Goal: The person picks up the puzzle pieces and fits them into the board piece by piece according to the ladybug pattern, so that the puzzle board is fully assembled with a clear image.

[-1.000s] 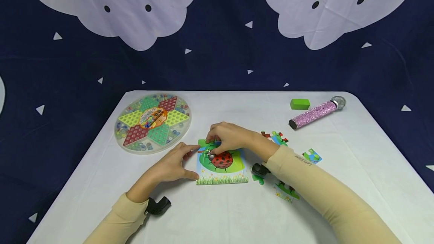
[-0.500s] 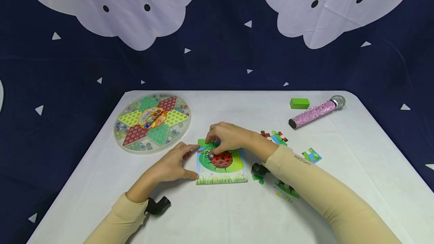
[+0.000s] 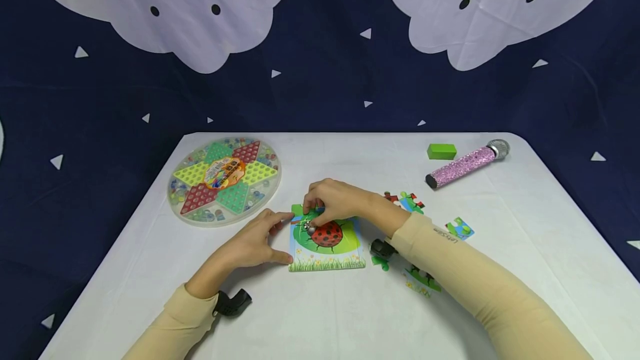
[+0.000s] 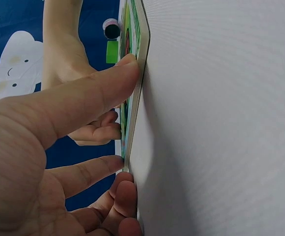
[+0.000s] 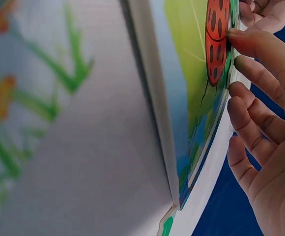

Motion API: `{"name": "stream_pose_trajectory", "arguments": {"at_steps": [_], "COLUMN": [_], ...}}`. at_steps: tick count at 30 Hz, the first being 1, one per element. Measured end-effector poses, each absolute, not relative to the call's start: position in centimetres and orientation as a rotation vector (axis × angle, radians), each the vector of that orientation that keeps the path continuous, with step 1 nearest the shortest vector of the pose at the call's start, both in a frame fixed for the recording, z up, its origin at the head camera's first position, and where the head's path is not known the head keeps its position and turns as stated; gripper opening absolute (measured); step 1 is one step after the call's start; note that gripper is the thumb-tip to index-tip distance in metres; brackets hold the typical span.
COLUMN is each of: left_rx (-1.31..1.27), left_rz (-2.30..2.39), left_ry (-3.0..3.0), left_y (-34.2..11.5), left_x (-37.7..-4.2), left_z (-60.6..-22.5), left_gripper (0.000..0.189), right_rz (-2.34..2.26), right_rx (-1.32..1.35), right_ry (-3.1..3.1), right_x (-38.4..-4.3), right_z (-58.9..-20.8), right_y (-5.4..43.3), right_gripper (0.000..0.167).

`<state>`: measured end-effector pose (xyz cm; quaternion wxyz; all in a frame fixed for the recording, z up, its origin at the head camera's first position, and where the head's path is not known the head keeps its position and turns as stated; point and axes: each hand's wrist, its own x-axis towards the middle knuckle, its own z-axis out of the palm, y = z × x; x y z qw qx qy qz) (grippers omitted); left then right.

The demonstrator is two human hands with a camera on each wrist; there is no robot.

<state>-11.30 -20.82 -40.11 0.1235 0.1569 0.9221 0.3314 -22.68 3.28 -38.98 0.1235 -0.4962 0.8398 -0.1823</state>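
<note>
A ladybug jigsaw board (image 3: 327, 265) lies flat on the white table. My left hand (image 3: 252, 242) is spread along its left side, thumb at the near corner and index finger at the far one. The left wrist view shows this thumb (image 4: 100, 93) laid on the board's edge. My right hand (image 3: 345, 201) reaches over the board's far side, its thumb and curled fingers pinching a green puzzle piece (image 3: 311, 216) by the ladybug's head. Its palm hides part of the far edge. In the right wrist view the fingertips (image 5: 237, 88) meet the picture's surface.
Loose puzzle pieces (image 3: 460, 229) lie to the right, some partly under the right forearm. A round Chinese checkers set (image 3: 225, 182) sits at the back left. A green block (image 3: 442, 151) and a pink glitter microphone (image 3: 464, 166) are at the back right.
Both hands stay in place on the board. The whole scene shifts very slightly upward in the head view.
</note>
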Motion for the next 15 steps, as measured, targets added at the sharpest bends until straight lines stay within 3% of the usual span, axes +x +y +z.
{"name": "stream_pose_trajectory", "arguments": {"at_steps": [15], "left_rx": [0.474], "left_rz": [0.971], "left_ry": [2.675], "left_y": [-20.91], "left_x": [-11.3], "left_z": [-40.04], "left_gripper": [0.092], "right_rz": [-0.514], "right_rx": [-1.404], "right_ry": [2.461], "right_x": [-22.29], "right_z": [-38.36], "right_y": [3.26], "right_gripper": [0.024]}}
